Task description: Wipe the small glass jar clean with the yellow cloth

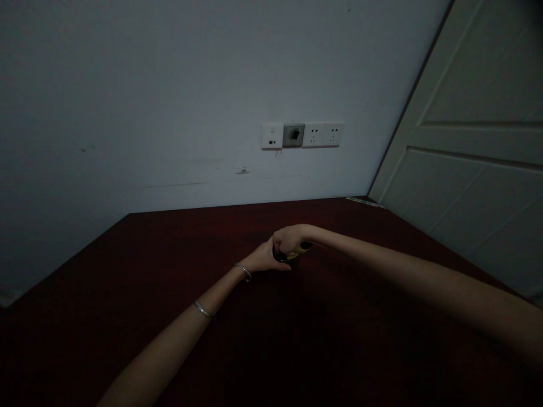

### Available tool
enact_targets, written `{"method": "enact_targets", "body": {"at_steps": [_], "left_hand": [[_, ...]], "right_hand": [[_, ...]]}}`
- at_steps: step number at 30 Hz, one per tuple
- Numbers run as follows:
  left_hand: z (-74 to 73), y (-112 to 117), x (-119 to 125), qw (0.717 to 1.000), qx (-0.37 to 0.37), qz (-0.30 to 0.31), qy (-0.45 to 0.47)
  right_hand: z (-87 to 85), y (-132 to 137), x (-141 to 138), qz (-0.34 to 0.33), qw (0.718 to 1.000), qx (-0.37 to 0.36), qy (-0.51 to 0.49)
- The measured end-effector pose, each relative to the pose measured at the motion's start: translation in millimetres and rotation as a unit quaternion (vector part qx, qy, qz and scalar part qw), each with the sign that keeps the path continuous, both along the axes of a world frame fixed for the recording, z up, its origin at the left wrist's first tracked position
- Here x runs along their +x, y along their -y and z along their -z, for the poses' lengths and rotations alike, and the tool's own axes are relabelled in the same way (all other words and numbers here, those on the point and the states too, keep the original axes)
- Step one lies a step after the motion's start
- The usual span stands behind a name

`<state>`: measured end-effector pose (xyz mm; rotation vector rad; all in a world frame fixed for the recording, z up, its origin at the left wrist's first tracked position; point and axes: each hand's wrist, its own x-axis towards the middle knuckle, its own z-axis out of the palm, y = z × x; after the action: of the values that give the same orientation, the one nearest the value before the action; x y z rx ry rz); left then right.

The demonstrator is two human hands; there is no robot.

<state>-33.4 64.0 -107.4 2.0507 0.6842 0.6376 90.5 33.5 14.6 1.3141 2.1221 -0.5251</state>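
Note:
Near the middle of the dark red tabletop (pixel 203 237), my two hands meet. My left hand (pixel 263 257) curls around a small dark object with a glossy rounded edge (pixel 280 256), thumb on the near side. From above and to the right, my right hand (pixel 291 238) reaches over it with bent fingers. Under those fingers shows a yellow-and-black object (pixel 297 250), whose dark end points right toward the wrist. Dim light and the fingers hide most of both objects, so their kind is unclear. Two silver bracelets (pixel 202 309) circle my left forearm and wrist.
A pale wall (pixel 169 102) with scuff marks rises behind the table. On it is a row of sockets (pixel 323 135), with a dark grey plate (pixel 293 135) among them. A light panelled door (pixel 466 141) borders the right side. A thin pale strip (pixel 365 202) lies at the back right corner.

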Motion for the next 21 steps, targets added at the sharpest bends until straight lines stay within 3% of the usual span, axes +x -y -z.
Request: {"method": "enact_targets", "body": {"at_steps": [12, 18, 21], "left_hand": [[-10.9, 7.6, -2.1, 0.999, 0.014, -0.019, -0.041], [-12.3, 10.5, -2.4, 0.999, 0.009, -0.013, -0.036], [-11.3, 9.3, -3.2, 0.999, 0.009, -0.013, -0.031]], "right_hand": [[5.4, -2.5, 34.5, 0.089, 0.983, 0.001, -0.160], [-14.7, -0.1, 48.5, 0.080, 0.972, 0.046, -0.217], [-28.1, 4.6, 55.6, 0.047, 0.965, 0.108, -0.235]]}}
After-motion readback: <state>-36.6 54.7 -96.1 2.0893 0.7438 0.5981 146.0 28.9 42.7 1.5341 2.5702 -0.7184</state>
